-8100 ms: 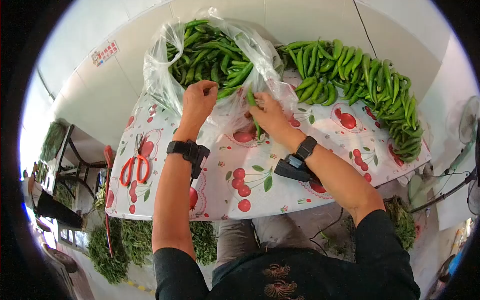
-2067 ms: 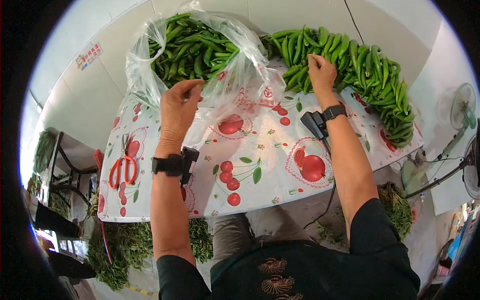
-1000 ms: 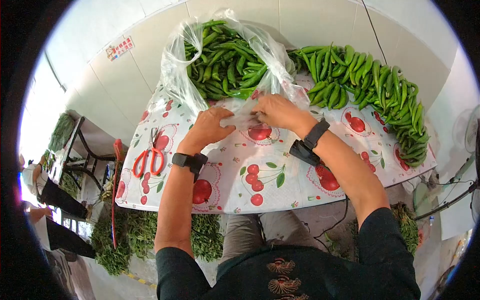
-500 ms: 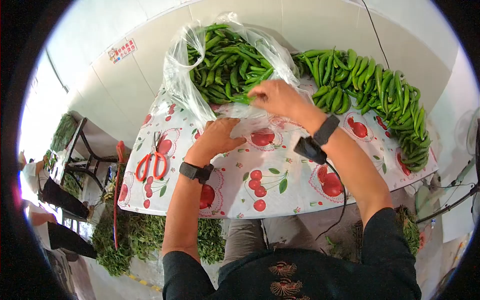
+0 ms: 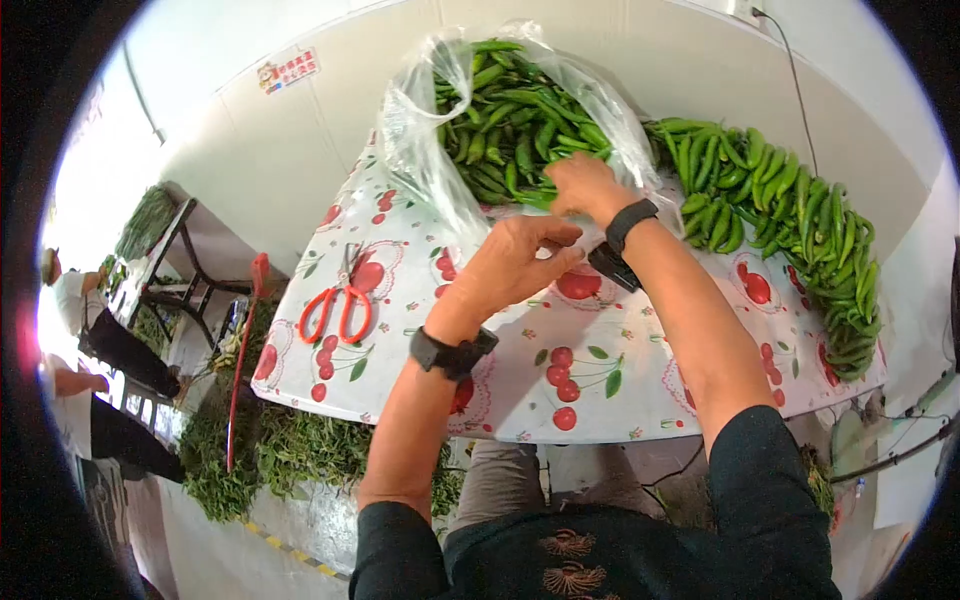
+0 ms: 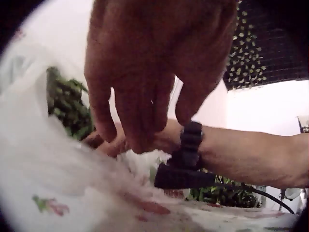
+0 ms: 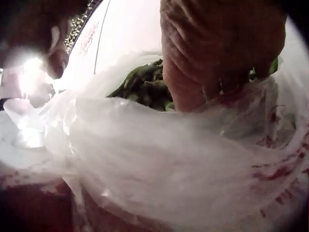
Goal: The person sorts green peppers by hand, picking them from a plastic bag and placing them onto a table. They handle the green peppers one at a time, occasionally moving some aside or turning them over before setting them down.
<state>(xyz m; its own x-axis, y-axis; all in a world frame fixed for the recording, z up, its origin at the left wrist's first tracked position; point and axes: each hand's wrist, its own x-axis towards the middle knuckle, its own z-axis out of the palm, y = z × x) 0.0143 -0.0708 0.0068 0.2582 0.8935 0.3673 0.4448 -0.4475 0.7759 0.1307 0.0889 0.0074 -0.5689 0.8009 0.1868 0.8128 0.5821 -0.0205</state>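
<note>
At 12 o'clock on the tabletop [image 5: 510, 402], peppers [image 5: 500, 115] in the bag [image 5: 408, 145]: probably light, firm, slick, snappable, best pinched mid-body; left hand [image 5: 512, 265] grip relaxed, empty; right hand [image 5: 588, 187] among peppers, grip cannot be told.
</note>
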